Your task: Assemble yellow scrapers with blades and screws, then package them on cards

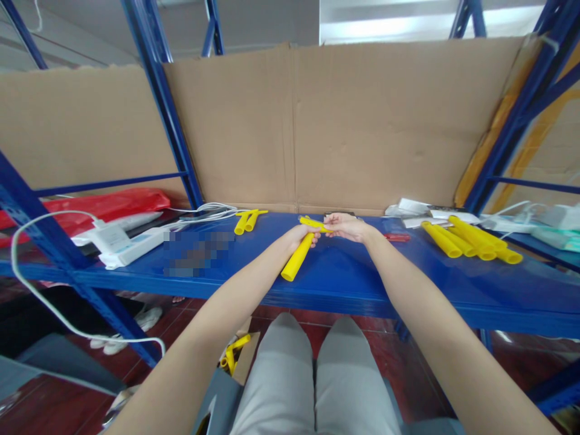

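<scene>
Above the blue shelf, a yellow piece (296, 260) with a wide tube end and a narrower top is in my left hand (301, 234), whose fingers wrap round its upper part. My right hand (345, 227) pinches the narrow yellow end to the right, close beside my left hand. The wide tube end points down toward the shelf's front edge. Two similar yellow pieces (247, 222) lie on the shelf to the left. Several yellow tubes (473, 240) lie in a group at the right.
The blue shelf (344, 290) has cardboard (380, 127) behind it. A white power strip (136, 246) and cables are at left, a red object (397, 237) right of my hands. Below stands a box (248, 356) with yellow pieces.
</scene>
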Action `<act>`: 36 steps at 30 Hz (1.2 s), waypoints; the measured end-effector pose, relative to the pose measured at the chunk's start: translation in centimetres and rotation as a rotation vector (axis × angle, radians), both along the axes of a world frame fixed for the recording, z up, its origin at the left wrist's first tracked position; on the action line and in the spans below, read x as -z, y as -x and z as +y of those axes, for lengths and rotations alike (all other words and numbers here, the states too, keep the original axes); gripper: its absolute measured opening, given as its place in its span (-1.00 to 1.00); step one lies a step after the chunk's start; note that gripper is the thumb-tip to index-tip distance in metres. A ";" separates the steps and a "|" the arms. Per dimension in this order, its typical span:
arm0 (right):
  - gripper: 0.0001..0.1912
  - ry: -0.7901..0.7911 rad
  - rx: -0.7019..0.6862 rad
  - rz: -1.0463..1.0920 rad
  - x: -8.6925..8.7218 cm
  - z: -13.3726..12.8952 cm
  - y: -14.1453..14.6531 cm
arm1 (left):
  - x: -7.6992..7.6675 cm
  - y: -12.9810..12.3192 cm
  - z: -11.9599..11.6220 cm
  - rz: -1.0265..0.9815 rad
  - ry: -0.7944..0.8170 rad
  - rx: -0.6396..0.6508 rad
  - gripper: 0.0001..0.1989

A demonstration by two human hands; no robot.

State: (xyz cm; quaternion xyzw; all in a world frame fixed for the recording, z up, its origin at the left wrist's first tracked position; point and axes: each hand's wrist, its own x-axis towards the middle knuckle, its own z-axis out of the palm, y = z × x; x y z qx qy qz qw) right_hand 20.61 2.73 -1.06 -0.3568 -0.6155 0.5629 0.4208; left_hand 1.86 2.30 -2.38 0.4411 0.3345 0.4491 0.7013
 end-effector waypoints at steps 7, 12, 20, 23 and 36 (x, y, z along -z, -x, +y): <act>-0.69 -0.015 0.014 0.012 -0.2 -0.2 0.4 | 0.7 1.9 -0.6 0.008 0.034 -0.056 -0.74; -0.72 0.006 0.099 0.018 -0.3 -0.5 0.8 | -0.2 0.6 -0.3 0.029 0.053 -0.016 -0.75; -0.93 -0.007 0.323 -0.055 -1.2 -0.9 0.4 | -1.6 -0.8 -0.7 0.087 0.078 0.065 -0.90; -0.96 -0.086 0.487 -0.093 -2.1 -0.5 -0.3 | -1.9 -0.8 -1.1 0.120 0.080 0.066 -0.87; -0.73 -0.741 1.046 -1.167 -1.8 -2.9 -11.6 | -2.1 -0.8 -1.1 0.132 0.069 -0.019 -0.82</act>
